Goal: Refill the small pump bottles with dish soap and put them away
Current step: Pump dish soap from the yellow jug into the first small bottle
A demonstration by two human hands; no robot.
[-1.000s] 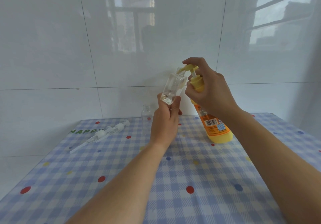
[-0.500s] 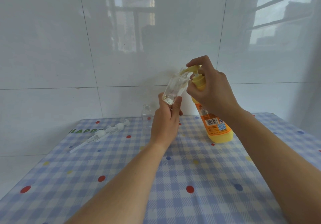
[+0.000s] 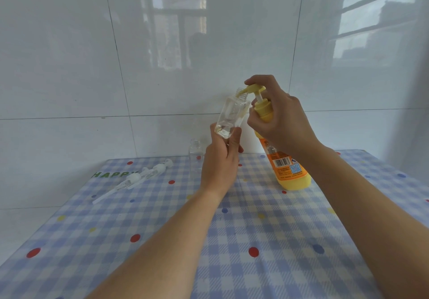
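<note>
above the checked blue counter (image 3: 232,240), near the white tiled wall, two bare hands work together. the left hand (image 3: 220,159) is closed around the base of a small clear square bottle (image 3: 232,116), held up and tilted so its open threaded neck meets the yellow spout. the right hand (image 3: 281,120) is wrapped around the neck of a yellow dish soap bottle (image 3: 287,171), which leans with its base on the counter, and its forefinger rests on top of the pump head (image 3: 254,89).

compared with a second ago, the pump head now sits higher on its white stem, so it seems to have sprung back up after a press, ready for another. the clear bottle has also been lifted a little and stands more upright. only a shallow pool of pale liquid shows at its bottom (filling looks barely begun).

a second empty clear bottle (image 3: 195,152) stands uncapped just behind the left hand, in the same spot as before. two white pump tops (image 3: 144,175) lie well to the left, unmoved.
</note>
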